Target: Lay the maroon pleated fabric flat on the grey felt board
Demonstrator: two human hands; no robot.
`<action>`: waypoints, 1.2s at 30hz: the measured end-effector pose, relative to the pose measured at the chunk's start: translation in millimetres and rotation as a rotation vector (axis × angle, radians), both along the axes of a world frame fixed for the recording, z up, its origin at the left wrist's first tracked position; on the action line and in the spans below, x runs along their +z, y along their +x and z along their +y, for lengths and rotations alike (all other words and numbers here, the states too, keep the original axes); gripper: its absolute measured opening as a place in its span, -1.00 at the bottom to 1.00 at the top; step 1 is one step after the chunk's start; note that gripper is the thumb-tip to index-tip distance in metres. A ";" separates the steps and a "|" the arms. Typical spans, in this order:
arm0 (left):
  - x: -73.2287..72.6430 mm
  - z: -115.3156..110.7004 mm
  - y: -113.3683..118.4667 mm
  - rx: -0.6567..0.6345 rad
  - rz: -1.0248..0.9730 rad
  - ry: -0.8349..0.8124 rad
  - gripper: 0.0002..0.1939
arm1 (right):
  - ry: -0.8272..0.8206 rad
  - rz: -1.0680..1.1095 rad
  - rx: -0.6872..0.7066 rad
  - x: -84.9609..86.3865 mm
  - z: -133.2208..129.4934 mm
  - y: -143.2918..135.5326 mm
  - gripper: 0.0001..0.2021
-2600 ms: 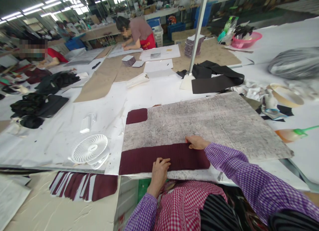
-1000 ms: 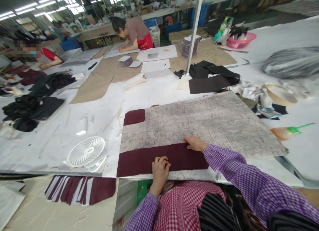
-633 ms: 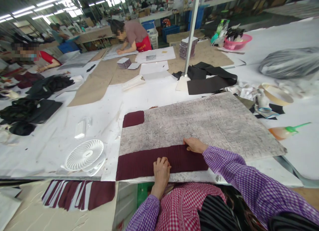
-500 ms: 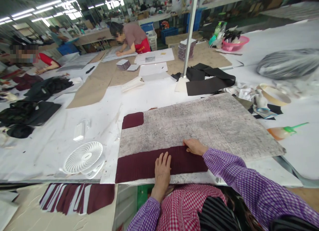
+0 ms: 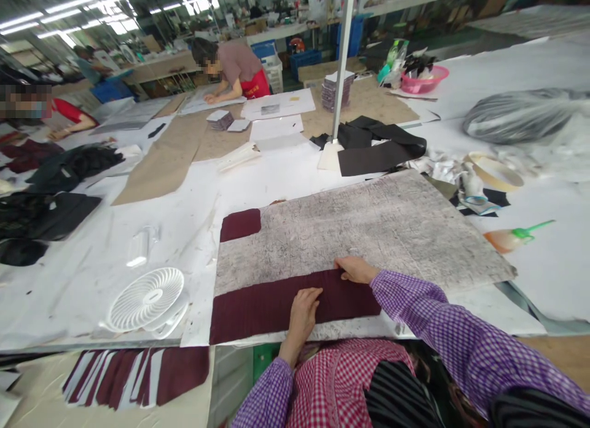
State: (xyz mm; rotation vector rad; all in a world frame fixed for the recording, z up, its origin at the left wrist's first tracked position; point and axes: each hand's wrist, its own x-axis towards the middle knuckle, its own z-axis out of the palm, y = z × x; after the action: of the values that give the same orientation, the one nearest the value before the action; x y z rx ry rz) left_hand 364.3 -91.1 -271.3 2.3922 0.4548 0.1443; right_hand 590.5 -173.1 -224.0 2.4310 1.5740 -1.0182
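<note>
A long maroon cloth strip (image 5: 258, 308) lies along the near edge of a mottled grey board (image 5: 391, 219). My left hand (image 5: 304, 314) rests on the strip's middle, its fingers bent together and pointing right; whether they pinch any cloth is too small to tell. At the strip's far edge, my right hand (image 5: 356, 270) has thumb and fingertips closed on the maroon cloth. A small maroon piece (image 5: 240, 224) lies at the board's far left corner. Below the table edge, several maroon and pale pieces (image 5: 138, 376) are fanned out.
A white fan (image 5: 146, 300) stands on the left. Beyond the board are a metal pole (image 5: 343, 65), black cloth (image 5: 378, 154) and a pink basin (image 5: 424, 80). An orange bottle (image 5: 507, 239) lies at the right. Two people work across the table.
My left hand's fingers, spread flat before, are now bent together and turned right. The right hand keeps its place on the strip. The whole view has shifted slightly.
</note>
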 end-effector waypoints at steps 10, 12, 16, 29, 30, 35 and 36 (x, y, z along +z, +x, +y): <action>8.6 -7.1 8.8 0.035 0.089 0.035 -0.57 | 0.083 0.035 -0.174 -0.8 -29.5 7.9 -0.68; 9.3 -8.0 8.4 0.034 0.088 0.045 -0.57 | 0.078 0.026 -0.227 -0.1 -37.9 12.5 -0.68; 12.8 -10.5 7.8 0.020 0.076 0.079 -0.52 | 0.060 0.029 -0.305 -0.8 -52.2 20.3 -0.69; 15.6 -9.4 9.6 -0.056 0.067 0.080 -0.58 | 0.065 0.132 -0.378 -17.3 -70.0 35.0 -0.74; 15.5 -9.4 9.6 -0.056 0.065 0.079 -0.58 | 0.061 0.147 -0.380 -18.8 -70.0 35.9 -0.73; 14.9 -8.2 9.2 -0.053 0.059 0.073 -0.59 | 0.050 0.176 -0.388 -20.7 -69.4 37.0 -0.74; 15.1 -8.1 9.3 -0.051 0.057 0.072 -0.60 | 0.050 0.169 -0.386 -19.1 -69.0 36.4 -0.74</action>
State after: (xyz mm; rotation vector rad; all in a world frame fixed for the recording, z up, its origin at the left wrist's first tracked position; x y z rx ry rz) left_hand 373.6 -99.2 -256.2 2.4817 0.4210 0.0702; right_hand 626.9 -242.1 -243.1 2.8199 1.2033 -1.2843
